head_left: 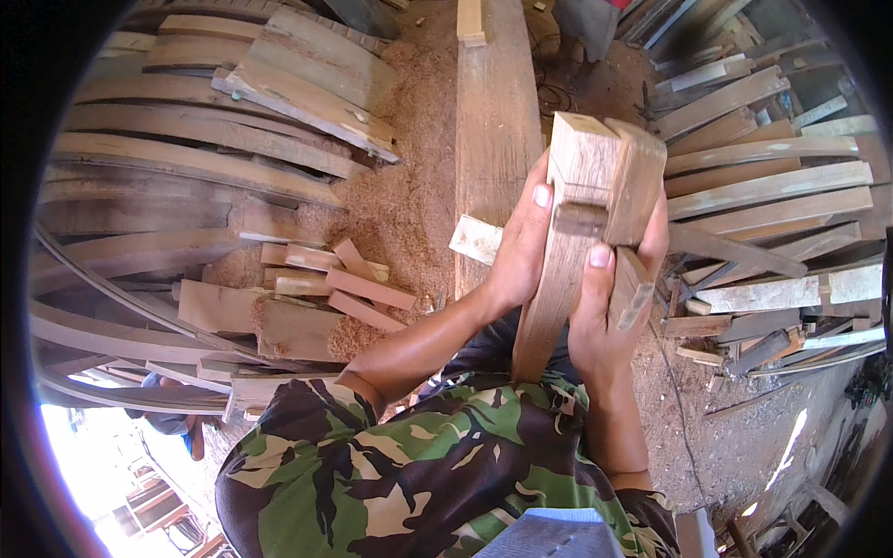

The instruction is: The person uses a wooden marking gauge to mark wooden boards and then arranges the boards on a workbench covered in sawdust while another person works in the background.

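A long squared wooden beam (542, 312) leans up from my lap, its pale cut end pointing away from me. My left hand (523, 237) wraps round its left side, thumb along the edge. Against the beam's right side sits a darker wooden block (637, 177). A short rounded wooden piece (579, 219) lies across the beam's face beside the block; how they join is hidden. My right hand (605, 302) closes round the block from the right, its thumb just below the short piece. Another angled wooden piece (631, 290) shows by the right palm.
A wide plank (493, 112) runs away in front, with a small wood block (472, 23) on it and a pale offcut (476, 239) nearby. Stacked boards (186, 158) fill the left, above short reddish offcuts (372, 288). More timber (763, 195) lies right. Sawdust covers the floor (409, 205).
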A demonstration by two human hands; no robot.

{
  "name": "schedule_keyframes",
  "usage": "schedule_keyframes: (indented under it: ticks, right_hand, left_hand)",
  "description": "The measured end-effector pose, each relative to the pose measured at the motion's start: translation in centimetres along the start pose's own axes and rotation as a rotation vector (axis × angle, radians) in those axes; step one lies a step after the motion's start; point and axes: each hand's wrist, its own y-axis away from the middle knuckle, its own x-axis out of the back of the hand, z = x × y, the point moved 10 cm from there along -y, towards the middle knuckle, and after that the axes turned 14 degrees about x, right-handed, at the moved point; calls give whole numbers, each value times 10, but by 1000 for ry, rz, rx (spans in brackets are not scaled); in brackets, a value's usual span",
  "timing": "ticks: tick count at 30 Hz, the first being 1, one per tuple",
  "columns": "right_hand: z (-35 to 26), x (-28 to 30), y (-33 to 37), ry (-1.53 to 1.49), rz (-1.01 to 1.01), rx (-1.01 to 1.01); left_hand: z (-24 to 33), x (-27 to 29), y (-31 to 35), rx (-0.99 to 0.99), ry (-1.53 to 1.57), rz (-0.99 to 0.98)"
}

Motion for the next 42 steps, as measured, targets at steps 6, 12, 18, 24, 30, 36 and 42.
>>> schedule_keyframes:
  ticks: [6, 12, 18, 24, 30, 36, 42]
  right_hand:
    - [-4, -12, -45, 12, -47, 73]
    - [-5, -7, -70, 14, 51, 148]
    - [-11, 11, -84, -111, 193, 75]
    - [6, 10, -40, -104, 95, -31]
    - [24, -8, -1, -201, 57, -70]
    - [12, -17, -2, -139, -4, 0]
    - [5, -14, -3, -51, -5, 65]
  left_hand:
    - [-7, 8, 2, 105, 136, -68]
    - [-1, 9, 1, -4, -1, -39]
    - [1, 13, -5, 17, -71, 34]
    - [-19, 37, -13, 119, -51, 71]
    - [-19, 33, -14, 186, -10, 32]
    - [-17, 34, -15, 110, -62, 55]
    - [-11, 26, -10, 55, -86, 46]
